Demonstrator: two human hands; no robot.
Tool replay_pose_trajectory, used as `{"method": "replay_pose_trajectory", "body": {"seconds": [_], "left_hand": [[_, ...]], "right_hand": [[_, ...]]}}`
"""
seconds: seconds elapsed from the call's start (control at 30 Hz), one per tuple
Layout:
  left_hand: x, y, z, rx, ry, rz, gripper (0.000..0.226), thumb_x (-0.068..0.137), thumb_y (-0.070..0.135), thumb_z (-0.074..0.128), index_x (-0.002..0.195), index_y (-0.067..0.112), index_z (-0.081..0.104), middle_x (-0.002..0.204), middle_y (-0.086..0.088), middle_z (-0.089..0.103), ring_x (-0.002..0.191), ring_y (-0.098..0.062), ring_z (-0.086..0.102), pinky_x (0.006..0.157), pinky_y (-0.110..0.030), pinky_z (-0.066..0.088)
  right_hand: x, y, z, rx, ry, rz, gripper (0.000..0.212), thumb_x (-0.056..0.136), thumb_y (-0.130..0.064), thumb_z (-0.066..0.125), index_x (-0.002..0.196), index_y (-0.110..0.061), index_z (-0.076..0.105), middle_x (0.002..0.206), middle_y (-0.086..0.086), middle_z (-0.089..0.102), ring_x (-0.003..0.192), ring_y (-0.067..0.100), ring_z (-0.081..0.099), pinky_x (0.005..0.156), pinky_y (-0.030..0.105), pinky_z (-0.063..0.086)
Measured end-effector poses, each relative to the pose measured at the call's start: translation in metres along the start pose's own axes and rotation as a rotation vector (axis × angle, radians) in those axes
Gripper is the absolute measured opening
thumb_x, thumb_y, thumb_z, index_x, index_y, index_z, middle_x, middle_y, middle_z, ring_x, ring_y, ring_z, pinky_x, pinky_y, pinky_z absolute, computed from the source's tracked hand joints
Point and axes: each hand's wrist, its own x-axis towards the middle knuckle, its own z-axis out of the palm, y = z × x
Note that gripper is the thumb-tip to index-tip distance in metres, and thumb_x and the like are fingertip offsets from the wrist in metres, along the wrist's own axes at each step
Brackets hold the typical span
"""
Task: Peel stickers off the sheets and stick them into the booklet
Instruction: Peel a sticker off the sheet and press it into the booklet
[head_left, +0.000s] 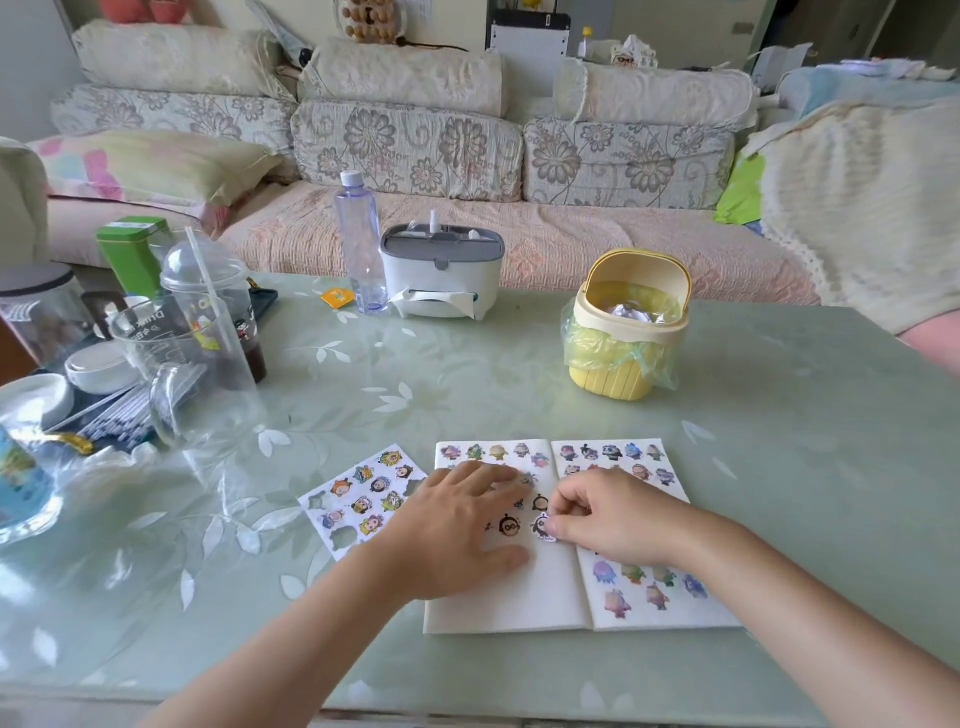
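Black sticker (543, 526) pinched under right hand (605, 512) fingers (563, 527), on booklet (524, 597).

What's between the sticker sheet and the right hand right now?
Head view: the left hand, flat on the booklet, lies between the sticker sheet and the right hand, which pinches a sticker.

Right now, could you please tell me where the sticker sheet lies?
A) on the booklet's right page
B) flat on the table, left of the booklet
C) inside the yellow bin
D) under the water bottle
B: the sticker sheet lies flat on the table, beside the left page of the open booklet.
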Motion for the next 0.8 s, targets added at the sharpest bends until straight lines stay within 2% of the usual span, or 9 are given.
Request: {"method": "replay_pose_trajectory", "body": {"seconds": [0.23,0.47,0.6,0.7,0.8], "left_hand": [[0.001,-0.002,0.0,0.005,-0.032,0.002,0.069,0.091,0.067,0.049,0.151,0.038,0.034,0.157,0.018,0.025,0.145,-0.007,0.018,0.118,-0.031,0.016],[0.0,0.0,0.001,0.004,0.011,0.027,0.071,0.089,0.065,0.051,0.151,0.034,0.035,0.154,0.015,0.031,0.142,-0.009,0.02,0.118,-0.03,0.019],[-0.004,0.004,0.0,-0.032,0.123,0.075,0.06,0.084,0.057,0.061,0.136,0.029,0.049,0.133,0.012,0.048,0.124,-0.013,0.037,0.104,-0.026,0.033],[-0.008,0.01,0.002,-0.043,0.17,0.105,0.04,0.084,0.049,0.061,0.119,0.03,0.057,0.114,0.012,0.055,0.107,-0.015,0.047,0.092,-0.034,0.042],[-0.012,0.011,0.009,-0.055,0.197,0.167,0.03,0.089,0.04,0.057,0.117,0.032,0.063,0.107,0.009,0.059,0.096,-0.018,0.054,0.083,-0.037,0.05]], "right_hand": [[0.002,-0.017,0.001,-0.257,0.003,0.013,0.016,0.09,-0.043,0.06,0.081,-0.03,0.063,0.069,-0.017,0.057,0.069,-0.002,0.053,0.065,0.022,0.04],[0.003,-0.025,0.004,-0.439,0.089,0.041,0.017,0.08,-0.05,0.062,0.08,-0.033,0.066,0.083,-0.018,0.063,0.09,0.007,0.059,0.078,0.028,0.045],[0.0,-0.024,0.004,-0.476,0.207,0.016,0.031,0.074,-0.059,0.067,0.09,-0.033,0.062,0.092,-0.015,0.06,0.098,0.012,0.058,0.083,0.03,0.043],[-0.004,-0.018,0.01,-0.398,0.267,-0.075,0.022,0.079,-0.053,0.066,0.09,-0.036,0.057,0.089,-0.017,0.054,0.098,0.009,0.059,0.082,0.029,0.042],[-0.012,-0.009,0.02,-0.423,0.305,-0.198,0.011,0.089,-0.043,0.062,0.098,-0.037,0.065,0.101,-0.014,0.057,0.091,0.011,0.061,0.07,0.029,0.034]]}}
